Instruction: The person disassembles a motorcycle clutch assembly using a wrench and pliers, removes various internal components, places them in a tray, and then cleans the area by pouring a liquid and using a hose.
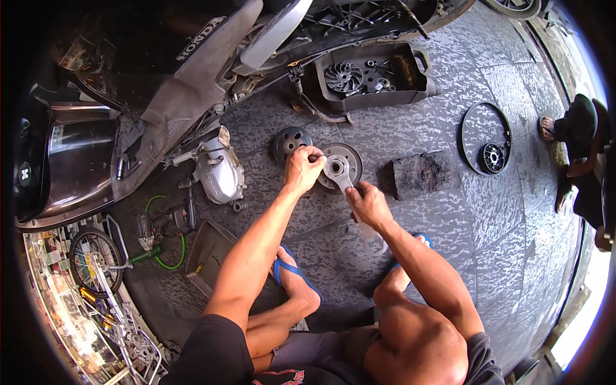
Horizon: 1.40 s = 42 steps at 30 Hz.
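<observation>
On the floor between my feet and the motorbike lies a round metal clutch disc with a nut at its centre. A large silver wrench has its ring end around that nut. My right hand is wrapped around the wrench's shaft, whose near end is smeared by motion. Beside the disc's left rim, my left hand is closed with thumb and fingers pinched together; what they hold, if anything, is hidden. Just beyond the left hand sits a dark clutch bell with round holes, partly covered by the fingers.
A motorbike fills the far left, with a silver engine cover below it. Beyond the disc stands a black tray of parts. A dark block and a drive belt lie right. Another person's foot shows far right.
</observation>
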Tool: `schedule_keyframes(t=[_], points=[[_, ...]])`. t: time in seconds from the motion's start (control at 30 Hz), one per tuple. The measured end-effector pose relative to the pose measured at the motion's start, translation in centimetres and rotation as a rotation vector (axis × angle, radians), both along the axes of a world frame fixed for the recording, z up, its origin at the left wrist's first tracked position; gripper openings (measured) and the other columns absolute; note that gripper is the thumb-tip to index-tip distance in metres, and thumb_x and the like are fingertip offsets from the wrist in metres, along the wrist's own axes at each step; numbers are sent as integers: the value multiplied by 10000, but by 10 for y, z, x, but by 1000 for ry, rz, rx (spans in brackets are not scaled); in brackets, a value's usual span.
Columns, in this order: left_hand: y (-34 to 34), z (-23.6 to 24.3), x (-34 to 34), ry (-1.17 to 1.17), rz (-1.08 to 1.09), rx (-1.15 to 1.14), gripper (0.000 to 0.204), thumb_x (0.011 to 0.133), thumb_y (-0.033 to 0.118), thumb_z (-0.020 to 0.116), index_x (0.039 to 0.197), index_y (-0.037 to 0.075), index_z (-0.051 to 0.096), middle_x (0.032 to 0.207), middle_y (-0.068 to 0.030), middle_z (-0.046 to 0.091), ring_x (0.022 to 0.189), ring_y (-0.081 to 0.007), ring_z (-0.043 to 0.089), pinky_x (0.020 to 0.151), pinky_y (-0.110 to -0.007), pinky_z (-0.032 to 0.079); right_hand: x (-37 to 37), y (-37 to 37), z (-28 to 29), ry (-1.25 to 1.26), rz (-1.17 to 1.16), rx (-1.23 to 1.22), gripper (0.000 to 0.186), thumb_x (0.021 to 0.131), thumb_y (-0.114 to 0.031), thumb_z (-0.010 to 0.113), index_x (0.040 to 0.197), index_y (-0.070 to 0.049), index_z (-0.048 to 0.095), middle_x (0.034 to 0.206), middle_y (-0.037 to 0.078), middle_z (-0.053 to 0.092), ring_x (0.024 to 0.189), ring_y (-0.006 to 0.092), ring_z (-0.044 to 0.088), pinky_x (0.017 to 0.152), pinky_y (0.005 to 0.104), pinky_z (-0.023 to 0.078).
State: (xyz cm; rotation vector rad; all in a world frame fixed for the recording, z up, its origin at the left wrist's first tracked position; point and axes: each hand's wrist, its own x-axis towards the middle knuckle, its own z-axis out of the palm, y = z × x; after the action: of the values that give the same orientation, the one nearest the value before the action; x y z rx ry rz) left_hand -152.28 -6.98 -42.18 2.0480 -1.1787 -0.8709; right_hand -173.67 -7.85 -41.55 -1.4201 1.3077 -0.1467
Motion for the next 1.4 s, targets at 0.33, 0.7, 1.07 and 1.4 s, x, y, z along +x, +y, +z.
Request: schedule_keyframes(t=[0.33, 0.7, 1.07, 1.4], points=[[-20, 27, 16, -236, -422, 0, 500, 762, 110, 709, 1248, 40, 617, 1159, -153, 628, 1084, -298, 621, 971, -390, 496, -12, -65, 12, 227, 342, -83, 418, 912, -420, 661, 1030, -23, 718, 933, 239, 719, 943, 408, 696, 848, 479, 538], [-33, 42, 12, -252, -785, 401, 599, 734, 190, 841, 1195, -13, 518, 1240, -217, 597, 1196, -365, 580, 997, -441, 485, 0, -115, 27, 367, 822, -100, 479, 856, -525, 687, 1102, -115, 720, 836, 150, 736, 873, 321, 727, 818, 438, 556], [112, 36, -43, -148, -413, 497, 840, 667, 613, 825, 1145, -40, 597, 1044, -288, 691, 1027, -446, 671, 905, -513, 529, 25, -4, 52, 115, 223, -947, 299, 853, -253, 683, 1066, -50, 625, 1069, 178, 586, 1056, 379, 554, 916, 489, 446], [126, -25, -75, 54, -204, 433, 868, 617, 395, 890, 1235, -43, 468, 1213, -315, 619, 1156, -437, 610, 963, -485, 507, 27, 82, 0, 577, -331, -160, 752, 983, -661, 335, 1111, 12, 644, 1179, 303, 632, 1109, 482, 608, 968, 553, 460]])
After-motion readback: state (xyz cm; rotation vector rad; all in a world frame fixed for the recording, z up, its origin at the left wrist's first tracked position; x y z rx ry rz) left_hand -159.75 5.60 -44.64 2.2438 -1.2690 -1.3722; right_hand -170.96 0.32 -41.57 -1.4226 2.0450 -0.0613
